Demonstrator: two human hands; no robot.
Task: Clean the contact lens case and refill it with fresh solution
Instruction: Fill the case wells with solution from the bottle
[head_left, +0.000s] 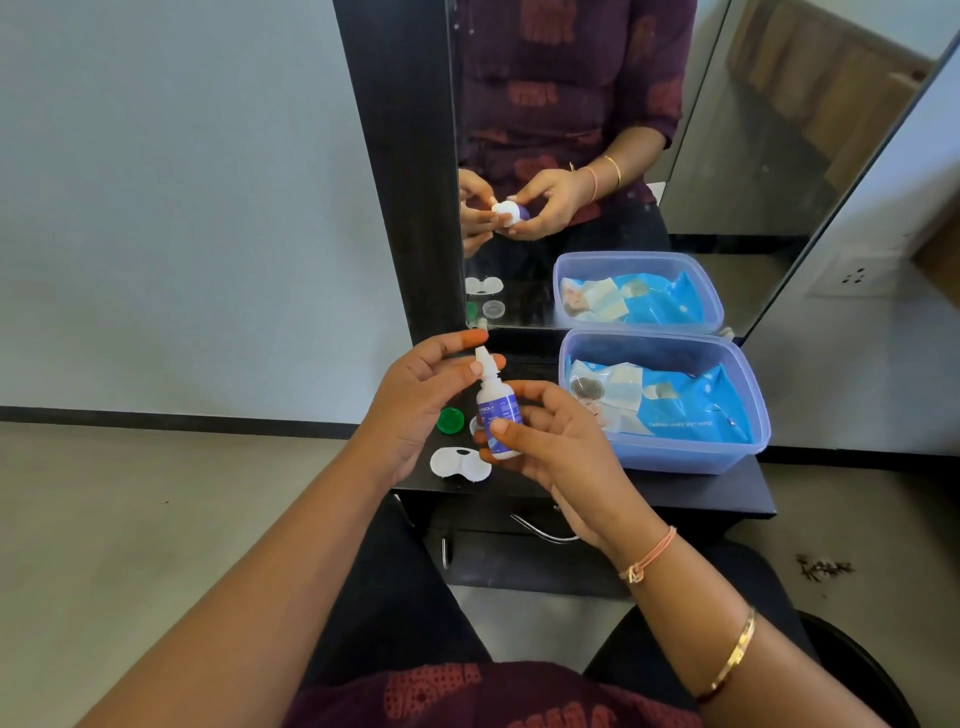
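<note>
A small white solution bottle (497, 413) with a purple label stands upright in my right hand (550, 441), held by thumb and fingers around its body. My left hand (421, 400) is at the bottle's white nozzle (484, 364), thumb and forefinger on either side of its tip. Below them on the black table lies the white contact lens case (457, 462), its two wells uncovered. A green lid (450, 420) rests to the left of the bottle. A clear lid is mostly hidden behind the bottle.
A blue plastic box (748, 379) holding a pack of wet wipes (675, 400) sits at the right of the black table (727, 493). A mirror (727, 156) stands behind it. A drawer handle (540, 532) is under the table edge.
</note>
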